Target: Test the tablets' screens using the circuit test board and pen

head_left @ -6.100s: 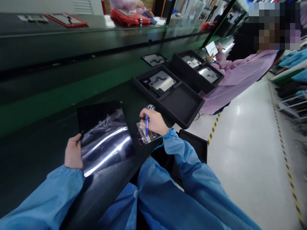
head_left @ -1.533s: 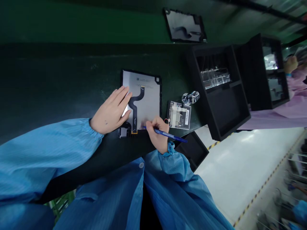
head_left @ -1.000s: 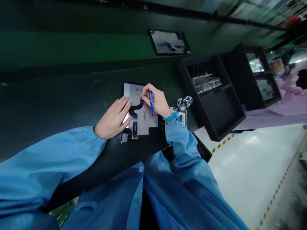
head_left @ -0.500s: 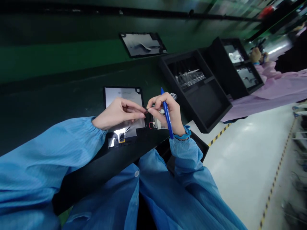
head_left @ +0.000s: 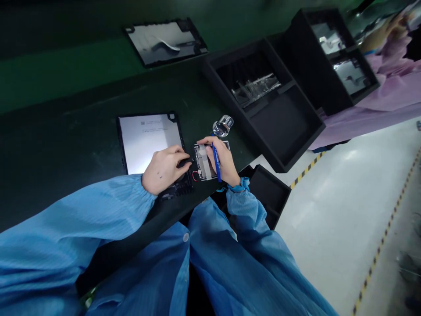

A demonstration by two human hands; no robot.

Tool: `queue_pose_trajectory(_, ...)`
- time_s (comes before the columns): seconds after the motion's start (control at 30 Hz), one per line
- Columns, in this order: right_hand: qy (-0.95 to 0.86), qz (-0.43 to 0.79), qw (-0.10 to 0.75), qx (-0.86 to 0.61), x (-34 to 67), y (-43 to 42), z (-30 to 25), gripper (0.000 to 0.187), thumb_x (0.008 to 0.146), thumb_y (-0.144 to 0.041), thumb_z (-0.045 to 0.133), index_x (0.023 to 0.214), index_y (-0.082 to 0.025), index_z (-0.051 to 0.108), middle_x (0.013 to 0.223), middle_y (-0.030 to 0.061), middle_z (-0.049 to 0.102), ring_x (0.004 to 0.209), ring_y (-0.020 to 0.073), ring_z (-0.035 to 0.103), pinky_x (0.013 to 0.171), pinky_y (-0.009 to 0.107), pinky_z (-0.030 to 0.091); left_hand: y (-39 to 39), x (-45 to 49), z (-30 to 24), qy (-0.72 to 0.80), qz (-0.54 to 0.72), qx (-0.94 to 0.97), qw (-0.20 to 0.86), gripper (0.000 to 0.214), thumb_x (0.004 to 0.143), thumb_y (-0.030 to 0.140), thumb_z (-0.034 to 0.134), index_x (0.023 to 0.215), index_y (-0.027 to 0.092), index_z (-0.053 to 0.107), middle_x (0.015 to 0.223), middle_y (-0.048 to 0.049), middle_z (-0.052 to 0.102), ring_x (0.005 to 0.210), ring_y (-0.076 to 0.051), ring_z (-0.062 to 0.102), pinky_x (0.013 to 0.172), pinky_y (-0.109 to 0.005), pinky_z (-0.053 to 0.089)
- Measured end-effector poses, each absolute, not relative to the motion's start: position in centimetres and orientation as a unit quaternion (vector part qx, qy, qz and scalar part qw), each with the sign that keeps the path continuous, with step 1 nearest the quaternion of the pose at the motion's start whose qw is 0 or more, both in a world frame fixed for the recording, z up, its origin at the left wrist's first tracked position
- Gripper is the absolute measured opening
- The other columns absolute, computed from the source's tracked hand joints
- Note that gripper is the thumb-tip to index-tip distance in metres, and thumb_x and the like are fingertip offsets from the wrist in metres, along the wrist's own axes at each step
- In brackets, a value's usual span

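Observation:
My left hand (head_left: 167, 169) is over the lower right part of a flat tablet-sized panel (head_left: 144, 131) with a silvery back and black rim. Its thumb and index finger curl toward each other at the panel's right edge; whatever they pinch is too small and dark to make out. A blue pen (head_left: 216, 163) is tucked in my right hand (head_left: 226, 164), whose fingers reach over a small circuit board (head_left: 200, 160). Pale tape runs across this board, and a red wire loops from its lower left corner. Just above the board lies a shiny metallic roll or dispenser (head_left: 223, 126).
A second panel (head_left: 158, 44) lies at the back. Black divided trays (head_left: 283, 131) stand to the right, one with clear plastic-like pieces, another (head_left: 315, 66) with panels. A lower black tray (head_left: 271, 188) sits by the table edge. A person in pink (head_left: 388, 96) is at far right.
My hands have moved apart from their meeting point. The right came down onto the circuit board, still with the pen; the left stays over the panel. The view has shifted.

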State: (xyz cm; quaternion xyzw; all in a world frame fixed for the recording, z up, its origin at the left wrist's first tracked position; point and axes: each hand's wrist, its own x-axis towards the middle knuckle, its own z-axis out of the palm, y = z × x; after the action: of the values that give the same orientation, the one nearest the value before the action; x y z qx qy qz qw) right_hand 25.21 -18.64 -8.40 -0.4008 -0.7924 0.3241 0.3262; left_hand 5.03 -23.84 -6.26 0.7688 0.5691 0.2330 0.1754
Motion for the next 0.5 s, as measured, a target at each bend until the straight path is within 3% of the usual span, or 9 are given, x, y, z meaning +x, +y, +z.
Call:
queue_pose_trajectory(0.13, -0.790, 0.327, 0.328, -0.402, 25.22, -18.66, -8.44, 0.025, 0.105, -0.037, 0.038, 0.112, -0.026, 0.060, 0.114, 0.0035, 0.068, 0.110, 0.0214, 0.062, 0.101, 0.037, 0.046, -24.20, 5.16, -6.09, 0.573, 0.215, 0.775, 0.159, 0.022, 0.090, 0.024, 0.062, 0.102, 0.014, 0.077, 0.090, -0.0063, 0.073, 0.072, -0.019, 0.067, 0.062, -0.030, 0.048)
queue_pose_trajectory(0.27, -0.794, 0.323, 0.327, -0.398, 25.28, -18.54, -8.51, 0.026, 0.105, -0.038, 0.038, 0.112, -0.025, 0.060, 0.114, 0.0033, 0.068, 0.109, 0.0205, 0.062, 0.100, 0.036, 0.046, -24.20, 5.32, -5.82, 0.574, 0.205, 0.777, 0.156, 0.017, 0.090, 0.025, 0.064, 0.094, 0.016, 0.077, 0.089, -0.0047, 0.072, 0.069, -0.018, 0.066, 0.060, -0.029, 0.047)
queue_pose_trajectory(0.5, -0.794, 0.323, 0.327, -0.398, 25.26, -18.67, -8.41, 0.023, 0.105, -0.035, 0.040, 0.112, -0.025, 0.060, 0.115, 0.0031, 0.069, 0.109, 0.0198, 0.062, 0.100, 0.035, 0.045, -24.28, 5.49, -5.79, 0.558, 0.255, 0.775, 0.151, 0.013, 0.089, 0.022, 0.068, 0.092, 0.013, 0.077, 0.082, -0.0045, 0.070, 0.067, -0.017, 0.065, 0.059, -0.028, 0.046)
